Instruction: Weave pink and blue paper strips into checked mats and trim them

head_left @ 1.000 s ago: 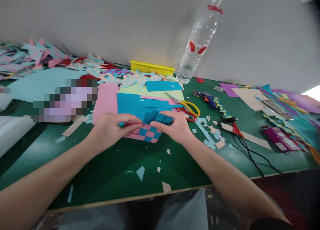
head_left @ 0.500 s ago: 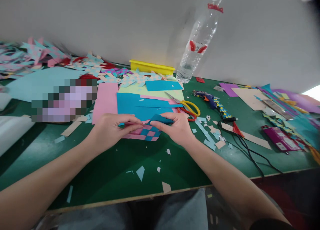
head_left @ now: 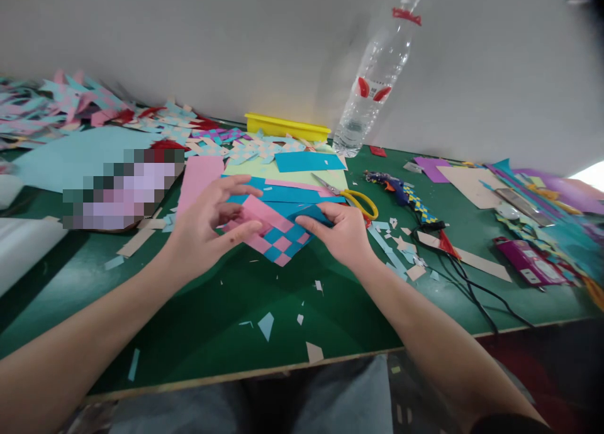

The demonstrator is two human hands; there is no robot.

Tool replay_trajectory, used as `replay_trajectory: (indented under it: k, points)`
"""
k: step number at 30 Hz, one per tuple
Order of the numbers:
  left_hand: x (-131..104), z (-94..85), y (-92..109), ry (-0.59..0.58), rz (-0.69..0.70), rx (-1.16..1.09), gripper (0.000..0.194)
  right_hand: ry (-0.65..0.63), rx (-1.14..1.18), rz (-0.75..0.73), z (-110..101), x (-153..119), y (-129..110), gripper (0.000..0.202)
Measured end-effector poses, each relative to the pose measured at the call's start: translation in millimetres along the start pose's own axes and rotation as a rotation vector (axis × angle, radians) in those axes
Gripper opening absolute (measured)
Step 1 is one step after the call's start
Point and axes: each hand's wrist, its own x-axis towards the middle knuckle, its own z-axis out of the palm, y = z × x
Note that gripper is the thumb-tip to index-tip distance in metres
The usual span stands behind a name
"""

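Observation:
A woven paper piece (head_left: 283,240) in pink and blue checks hangs between my hands above the green table, its corner pointing down. My right hand (head_left: 344,233) pinches its blue strips between thumb and fingers. At the pink side, my left hand (head_left: 212,217) has its fingers spread, with the thumb against the pink strips (head_left: 264,214). Blue paper (head_left: 302,194) and a pink sheet (head_left: 201,176) lie behind the hands. Scissors (head_left: 356,201) with yellow and red handles rest just beyond my right hand.
A clear bottle (head_left: 372,75) stands tilted by the wall, beside a yellow tray (head_left: 287,127). Rightward are a blue glue gun (head_left: 401,192), black cables (head_left: 467,283) and a purple box (head_left: 533,264). Paper scraps (head_left: 267,326) dot the green table (head_left: 212,339).
The woven piece has turned so a corner points down, and more of its checks show. My left hand has risen and its fingers have spread from a pinch.

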Motion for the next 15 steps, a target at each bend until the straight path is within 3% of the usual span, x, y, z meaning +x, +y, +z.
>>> replay_trajectory:
  k: [2,5,8,11,15]
  points:
    - [1.4,3.2,-4.5,0.009,-0.003,-0.119,0.071,0.066,0.043,0.051,1.0,1.2,3.5,0.030]
    - [3.4,10.0,-8.0,-0.023,-0.167,-0.273,0.081,0.149,0.098,0.107,4.8,1.7,8.1,0.035]
    - [5.4,14.9,-5.6,-0.038,-0.226,-0.350,0.066,0.188,0.122,0.122,10.3,0.4,10.6,0.035]
    - [6.7,14.9,-3.2,-0.056,-0.270,-0.226,0.038,0.177,0.166,0.118,14.5,-1.4,10.8,0.034]
    - [6.7,10.1,-7.1,-0.029,-0.319,-0.134,0.033,0.087,0.231,0.136,14.6,-1.3,10.6,0.031]
